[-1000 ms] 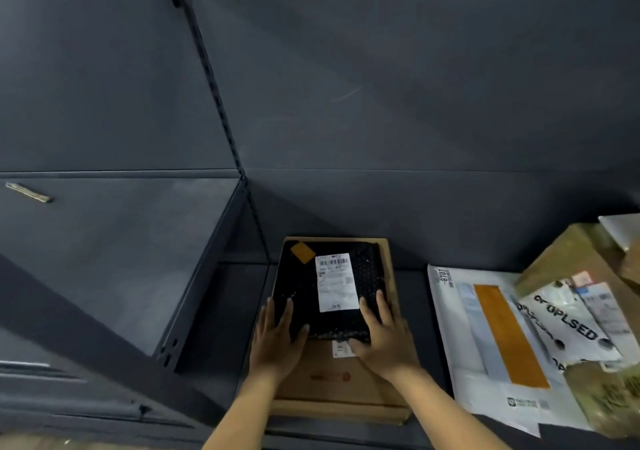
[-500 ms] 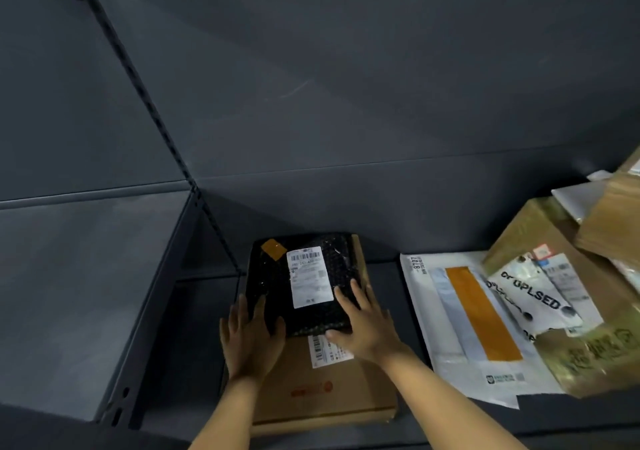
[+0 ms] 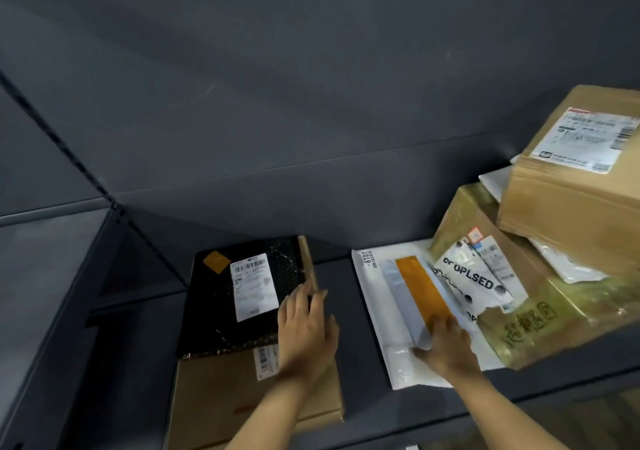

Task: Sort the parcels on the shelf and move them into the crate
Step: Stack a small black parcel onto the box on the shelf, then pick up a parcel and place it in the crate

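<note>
A black bubble mailer (image 3: 214, 311) with a white label lies on a flat brown box (image 3: 214, 397) on the dark shelf (image 3: 337, 273). My left hand (image 3: 306, 332) rests flat on the right edge of this stack, fingers straight. To the right lies a white mailer (image 3: 377, 304) with an orange stripe. My right hand (image 3: 446, 349) lies on its near end with fingers spread; it is blurred. No crate is in view.
At the right, a small white printed bag (image 3: 471, 281) leans on a tape-wrapped brown box (image 3: 540, 311), with another labelled carton (image 3: 568, 200) stacked above. A perforated upright (image 3: 121, 210) borders the bay on the left.
My right hand left the black mailer and moved right onto the white mailer. My left hand shifted from the stack's left side to its right edge. The view swung right.
</note>
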The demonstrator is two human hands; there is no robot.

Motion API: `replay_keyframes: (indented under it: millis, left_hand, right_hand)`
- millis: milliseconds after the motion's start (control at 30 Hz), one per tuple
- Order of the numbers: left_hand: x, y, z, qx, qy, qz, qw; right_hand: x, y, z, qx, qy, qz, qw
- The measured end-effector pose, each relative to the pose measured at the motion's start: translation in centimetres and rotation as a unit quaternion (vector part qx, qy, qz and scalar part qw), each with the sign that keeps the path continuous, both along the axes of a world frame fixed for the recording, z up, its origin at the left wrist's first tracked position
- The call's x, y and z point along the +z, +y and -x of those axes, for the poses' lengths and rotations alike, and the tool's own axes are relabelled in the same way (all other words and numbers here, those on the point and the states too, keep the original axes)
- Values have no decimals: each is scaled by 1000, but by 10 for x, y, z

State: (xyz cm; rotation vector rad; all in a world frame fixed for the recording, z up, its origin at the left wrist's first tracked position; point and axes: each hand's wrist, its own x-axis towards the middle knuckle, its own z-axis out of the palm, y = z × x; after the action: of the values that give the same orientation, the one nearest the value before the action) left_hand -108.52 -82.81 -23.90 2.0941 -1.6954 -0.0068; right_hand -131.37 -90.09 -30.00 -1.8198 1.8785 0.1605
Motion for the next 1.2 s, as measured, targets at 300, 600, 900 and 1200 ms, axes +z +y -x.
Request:
replay_keyframes:
  millis: [300,600,900,1200]
  left_hand:
    - [-16,-2,9,27,-29,-21,999]
    - [-10,-4,16,15,-39,17,999]
    - [-13,1,20,-4,-66,41,997]
    - [-20,8,27,-22,-90,5,996]
  right_hand:
    - [13,-12,-5,46,96,55,993]
    - [12,-9,15,238,60,211,946]
    - [19,-9,-2,194,45,112,974]
    - [7,-15,-11,305,51,109,945]
